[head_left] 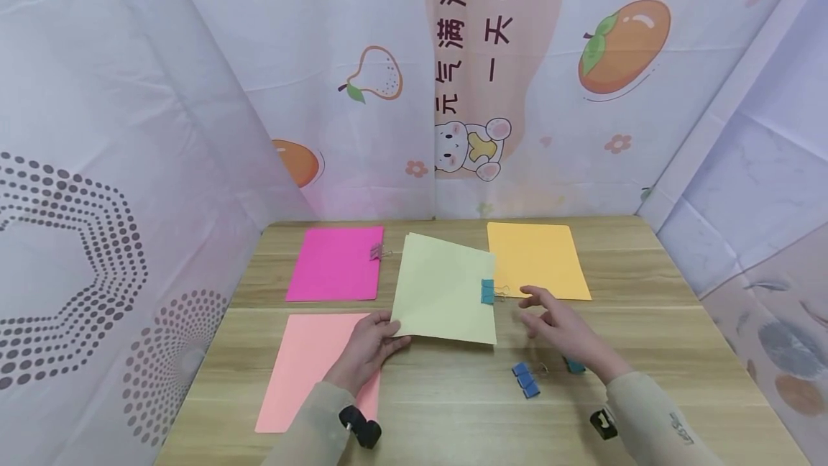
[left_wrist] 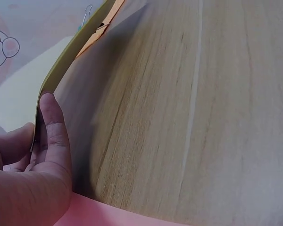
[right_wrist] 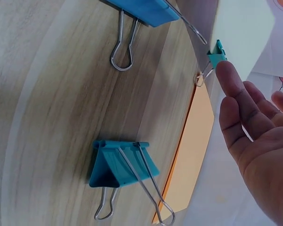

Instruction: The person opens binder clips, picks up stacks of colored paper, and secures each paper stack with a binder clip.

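Observation:
A stack of pale yellow paper [head_left: 443,290] is raised above the table, its lower left corner pinched between the thumb and fingers of my left hand [head_left: 371,347]. On the paper's right edge sits a teal binder clip [head_left: 488,292] with its wire handles pointing right. My right hand [head_left: 559,326] hovers just right of that clip, fingers loosely bent and holding nothing. In the left wrist view the sheets bow slightly above the thumb [left_wrist: 16,143]. Below the right hand, a blue binder clip [head_left: 526,380] and another teal binder clip [right_wrist: 122,164] lie on the wood.
Pink paper [head_left: 317,362] lies partly under the left forearm. Magenta paper [head_left: 339,265] with a binder clip [head_left: 377,252] on its right edge lies behind it. Orange-yellow paper [head_left: 540,261] is at the back right, partly covered by the raised stack. A printed curtain [head_left: 388,20] stands behind the table.

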A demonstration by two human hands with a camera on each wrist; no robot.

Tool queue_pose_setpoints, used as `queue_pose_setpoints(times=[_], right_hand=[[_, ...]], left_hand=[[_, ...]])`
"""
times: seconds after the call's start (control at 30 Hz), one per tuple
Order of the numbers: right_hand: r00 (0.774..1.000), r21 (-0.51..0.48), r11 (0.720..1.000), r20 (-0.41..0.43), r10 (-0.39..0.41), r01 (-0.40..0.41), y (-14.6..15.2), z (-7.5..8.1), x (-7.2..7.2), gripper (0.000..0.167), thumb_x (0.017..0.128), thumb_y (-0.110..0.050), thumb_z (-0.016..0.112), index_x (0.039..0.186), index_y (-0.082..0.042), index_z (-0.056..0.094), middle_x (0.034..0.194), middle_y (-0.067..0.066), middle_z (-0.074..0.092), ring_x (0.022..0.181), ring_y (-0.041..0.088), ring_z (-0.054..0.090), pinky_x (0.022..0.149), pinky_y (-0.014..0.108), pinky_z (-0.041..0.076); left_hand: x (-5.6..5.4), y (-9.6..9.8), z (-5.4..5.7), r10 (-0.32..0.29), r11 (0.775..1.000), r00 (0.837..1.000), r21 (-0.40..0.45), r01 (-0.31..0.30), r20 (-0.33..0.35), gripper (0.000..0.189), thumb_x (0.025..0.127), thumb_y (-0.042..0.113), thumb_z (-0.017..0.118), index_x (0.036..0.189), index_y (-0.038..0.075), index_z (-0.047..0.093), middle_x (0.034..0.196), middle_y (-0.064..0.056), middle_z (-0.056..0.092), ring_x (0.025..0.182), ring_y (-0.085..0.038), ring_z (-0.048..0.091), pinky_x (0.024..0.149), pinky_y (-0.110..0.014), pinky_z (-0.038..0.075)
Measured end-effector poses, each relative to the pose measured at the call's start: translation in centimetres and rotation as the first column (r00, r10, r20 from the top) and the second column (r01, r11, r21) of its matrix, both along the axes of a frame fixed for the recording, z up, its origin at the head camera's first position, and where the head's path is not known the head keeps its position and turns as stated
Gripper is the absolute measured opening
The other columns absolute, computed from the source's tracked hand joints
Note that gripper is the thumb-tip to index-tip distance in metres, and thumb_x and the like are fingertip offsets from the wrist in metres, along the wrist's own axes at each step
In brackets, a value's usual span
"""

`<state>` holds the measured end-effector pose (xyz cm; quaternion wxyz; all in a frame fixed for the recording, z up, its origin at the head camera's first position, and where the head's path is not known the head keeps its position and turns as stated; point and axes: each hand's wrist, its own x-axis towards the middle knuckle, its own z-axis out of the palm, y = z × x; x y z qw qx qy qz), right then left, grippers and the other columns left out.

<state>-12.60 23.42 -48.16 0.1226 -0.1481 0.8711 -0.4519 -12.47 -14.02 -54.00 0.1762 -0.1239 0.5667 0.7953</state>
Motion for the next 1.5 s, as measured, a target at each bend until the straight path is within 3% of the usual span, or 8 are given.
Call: queue_pose_setpoints(times=[0.37,0.6,0.77,1.03,1.33,1.5], right_hand=[[1.000,0.019,1.000,0.015,0.007,-0.007,0.3,-0.3,0.2,0.060,0.106,-0.029,0.057,0.153,0.000,0.033,0.137,0.025,0.055,0.083,0.026,0.069,0.069,0.029,0.052],[1.000,0.044,0.999,0.028,-0.001,0.000,0.3,-0.2,0.4,0.059,0.106,-0.031,0.057,0.153,-0.004,0.035,0.135,0.022,0.057,0.085,0.027,0.069,0.073,0.030,0.052],[1.000,0.054,0.998,0.021,0.010,-0.011,0.5,-0.3,0.5,0.057,0.106,-0.031,0.057,0.153,-0.005,0.036,0.135,0.021,0.058,0.086,0.025,0.069,0.074,0.029,0.052],[1.000,0.041,0.999,-0.004,0.024,-0.024,0.6,-0.4,0.6,0.054,0.106,-0.027,0.058,0.150,-0.003,0.040,0.132,0.022,0.060,0.085,0.024,0.069,0.074,0.031,0.054],[0.999,0.038,0.998,-0.011,0.041,-0.040,0.7,-0.6,0.9,0.052,0.105,-0.026,0.059,0.147,-0.001,0.043,0.131,0.022,0.061,0.086,0.023,0.070,0.076,0.030,0.054],[0.999,0.044,0.998,-0.016,0.042,-0.041,0.9,-0.6,1.1,0.049,0.105,-0.024,0.059,0.147,-0.001,0.045,0.130,0.021,0.061,0.086,0.022,0.070,0.077,0.028,0.054]], left_hand=[[-0.4,-0.1,0.0,0.061,0.996,0.998,0.058,-0.062,0.027,0.038,0.105,0.004,0.052,0.139,-0.012,0.045,0.130,-0.023,0.057,0.105,-0.023,0.069,0.098,-0.038,0.055],[-1.0,0.0,0.2,0.060,0.993,0.998,0.102,-0.064,0.036,0.052,0.107,0.004,0.048,0.151,-0.015,0.028,0.142,-0.030,0.045,0.108,-0.026,0.069,0.100,-0.037,0.054],[-1.4,0.2,0.3,0.069,0.991,0.996,0.109,-0.074,0.050,0.052,0.108,0.005,0.048,0.152,-0.013,0.027,0.139,-0.031,0.047,0.108,-0.027,0.071,0.099,-0.036,0.054],[-1.9,0.5,0.5,0.109,0.979,0.992,0.164,-0.119,0.071,0.060,0.108,0.003,0.046,0.157,-0.009,0.015,0.143,-0.030,0.036,0.108,-0.031,0.070,0.101,-0.038,0.053],[-2.4,0.6,1.3,0.111,0.968,0.991,0.220,-0.124,0.071,0.062,0.109,0.002,0.042,0.159,-0.008,0.008,0.150,-0.032,0.031,0.119,-0.038,0.064,0.104,-0.039,0.051],[-2.7,1.0,1.3,0.124,0.959,0.991,0.249,-0.134,0.056,0.058,0.108,-0.001,0.042,0.157,-0.010,0.013,0.150,-0.034,0.031,0.128,-0.044,0.057,0.107,-0.042,0.049]])
